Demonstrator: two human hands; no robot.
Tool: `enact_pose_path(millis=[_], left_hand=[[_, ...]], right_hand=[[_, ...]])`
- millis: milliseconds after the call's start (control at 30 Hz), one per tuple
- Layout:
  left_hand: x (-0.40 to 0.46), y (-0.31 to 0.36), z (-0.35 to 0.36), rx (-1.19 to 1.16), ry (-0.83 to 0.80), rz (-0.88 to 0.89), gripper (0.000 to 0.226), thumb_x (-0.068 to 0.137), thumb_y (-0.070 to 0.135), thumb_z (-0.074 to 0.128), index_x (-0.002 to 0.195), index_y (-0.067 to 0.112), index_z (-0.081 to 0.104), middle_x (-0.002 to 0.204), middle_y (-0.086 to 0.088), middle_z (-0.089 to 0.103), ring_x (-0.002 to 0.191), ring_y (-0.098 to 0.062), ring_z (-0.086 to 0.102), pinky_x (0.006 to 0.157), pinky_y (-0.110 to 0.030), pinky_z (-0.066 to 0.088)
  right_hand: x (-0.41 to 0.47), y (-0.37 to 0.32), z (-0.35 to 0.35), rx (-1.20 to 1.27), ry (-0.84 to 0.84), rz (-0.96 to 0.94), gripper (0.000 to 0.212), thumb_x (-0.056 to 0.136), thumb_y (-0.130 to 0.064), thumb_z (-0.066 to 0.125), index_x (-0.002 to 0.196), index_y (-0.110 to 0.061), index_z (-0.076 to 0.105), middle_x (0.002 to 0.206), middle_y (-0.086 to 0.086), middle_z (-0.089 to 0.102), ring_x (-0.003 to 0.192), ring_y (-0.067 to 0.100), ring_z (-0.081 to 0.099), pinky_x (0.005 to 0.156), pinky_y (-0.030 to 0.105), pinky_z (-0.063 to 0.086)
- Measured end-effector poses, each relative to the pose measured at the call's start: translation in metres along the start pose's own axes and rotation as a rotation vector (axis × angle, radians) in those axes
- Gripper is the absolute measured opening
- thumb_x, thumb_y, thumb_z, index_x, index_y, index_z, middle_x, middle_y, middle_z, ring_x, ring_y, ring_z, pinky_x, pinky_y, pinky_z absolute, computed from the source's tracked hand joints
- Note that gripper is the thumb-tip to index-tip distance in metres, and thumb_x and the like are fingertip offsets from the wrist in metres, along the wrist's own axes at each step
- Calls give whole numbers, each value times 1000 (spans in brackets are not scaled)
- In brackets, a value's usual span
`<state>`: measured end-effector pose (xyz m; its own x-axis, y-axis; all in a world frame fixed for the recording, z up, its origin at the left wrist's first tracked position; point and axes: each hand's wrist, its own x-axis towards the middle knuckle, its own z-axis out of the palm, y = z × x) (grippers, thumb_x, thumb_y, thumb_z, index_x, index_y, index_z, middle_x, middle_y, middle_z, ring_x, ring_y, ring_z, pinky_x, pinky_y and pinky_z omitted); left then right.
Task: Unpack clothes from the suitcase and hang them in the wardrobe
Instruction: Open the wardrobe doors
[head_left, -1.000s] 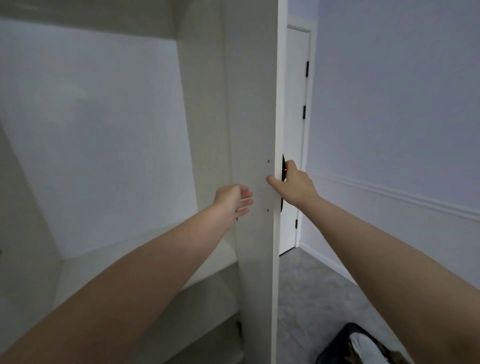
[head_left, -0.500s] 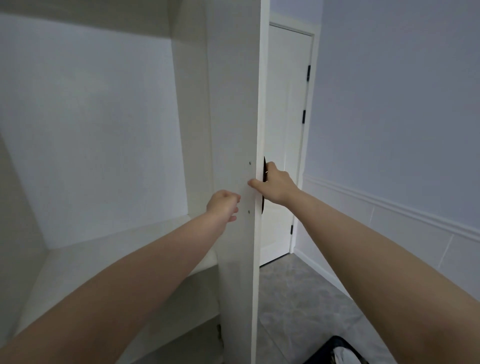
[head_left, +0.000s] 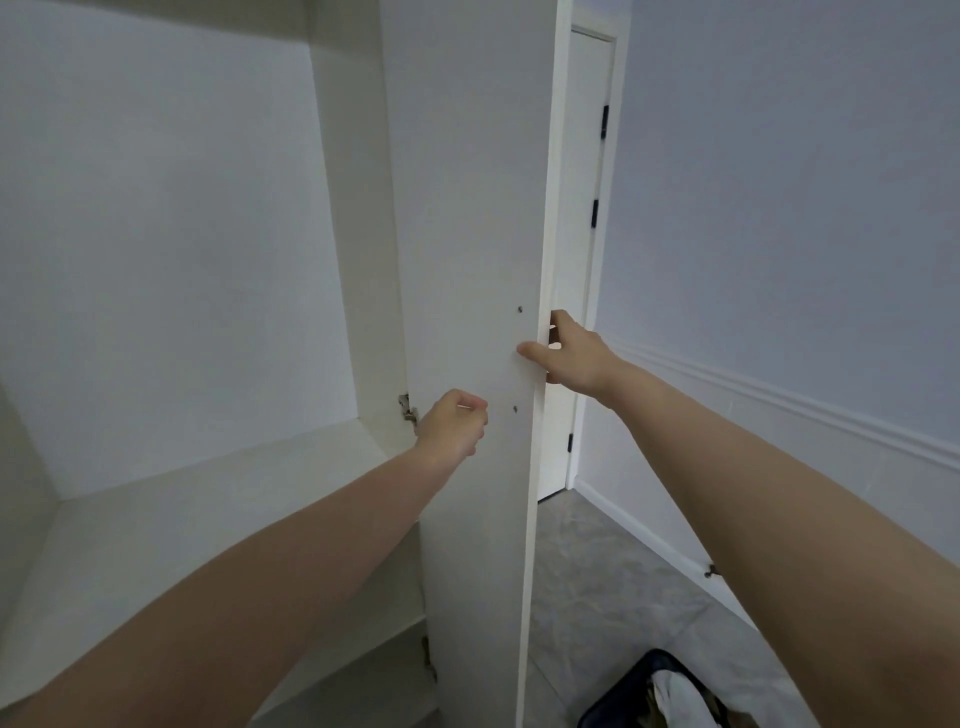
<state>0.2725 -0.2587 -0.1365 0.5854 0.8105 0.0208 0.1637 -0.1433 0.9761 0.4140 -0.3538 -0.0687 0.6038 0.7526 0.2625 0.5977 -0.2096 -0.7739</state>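
Note:
The white wardrobe (head_left: 171, 291) stands open in front of me, its inside bare down to a wide shelf (head_left: 218, 514). Its right door (head_left: 467, 260) is swung out edge-on toward me. My right hand (head_left: 571, 358) grips the door's outer edge, thumb on the inner face and fingers round the far side. My left hand (head_left: 452, 423) is by the inner face of the door, fingers curled and holding nothing. The dark suitcase (head_left: 660, 696) lies open on the floor at the bottom right, with white and patterned clothes in it.
A white room door (head_left: 576, 260) with black hinges is behind the wardrobe door. A pale wall with a moulding (head_left: 779, 400) runs along the right. Grey tiled floor (head_left: 608, 582) lies between the wardrobe and the wall. A door hinge (head_left: 408, 408) shows inside.
The wardrobe door has swung further open, showing more of its inner face. My left hand's fingers have curled in and the hand has dropped lower on the door.

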Motion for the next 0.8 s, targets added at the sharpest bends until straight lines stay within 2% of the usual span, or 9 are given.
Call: enact_pose_path(millis=[200, 267, 400, 500, 633, 800], left_hand=[[22, -13, 11, -38, -65, -38, 16, 88, 11, 52, 93, 21, 62, 104, -6, 65, 97, -25, 68, 78, -34, 56], [27, -17, 15, -31, -116, -33, 16, 89, 12, 51, 95, 20, 63, 106, -6, 66, 98, -24, 69, 79, -35, 57], [38, -21, 20, -4, -265, -24, 15, 91, 15, 48, 93, 22, 61, 111, -5, 67, 95, -22, 70, 82, -37, 56], [44, -25, 19, 22, -407, -8, 16, 93, 17, 47, 101, 18, 61, 111, -4, 67, 98, -24, 70, 86, -38, 55], [46, -38, 24, 76, -569, 32, 21, 93, 15, 43, 103, 15, 62, 110, -5, 69, 97, -24, 70, 84, -36, 55], [35, -64, 36, 156, -810, 40, 20, 94, 14, 44, 96, 17, 64, 104, -2, 70, 89, -20, 70, 84, -36, 55]], right_hand=[[-1, 6, 1, -37, 40, 22, 48, 95, -43, 53, 135, -20, 42, 125, -1, 57, 115, 24, 55, 98, 45, 51], [-2, 5, 5, -89, 87, 32, 44, 98, -40, 48, 135, -17, 42, 123, 4, 58, 112, 26, 55, 98, 41, 49], [-11, 8, 24, -144, 264, 66, 36, 103, -33, 42, 130, -11, 46, 116, 11, 62, 104, 27, 56, 84, 31, 42], [-23, 19, 37, -119, 328, 117, 31, 102, -20, 43, 132, -14, 50, 122, 7, 64, 110, 26, 60, 88, 30, 46], [-62, 48, 44, -220, 325, 249, 40, 98, -6, 43, 134, -19, 56, 126, 1, 65, 112, 19, 62, 84, 21, 45], [-123, 87, 50, -243, 293, 528, 33, 94, -8, 49, 115, -22, 71, 123, -6, 67, 111, 11, 62, 85, 17, 41]])
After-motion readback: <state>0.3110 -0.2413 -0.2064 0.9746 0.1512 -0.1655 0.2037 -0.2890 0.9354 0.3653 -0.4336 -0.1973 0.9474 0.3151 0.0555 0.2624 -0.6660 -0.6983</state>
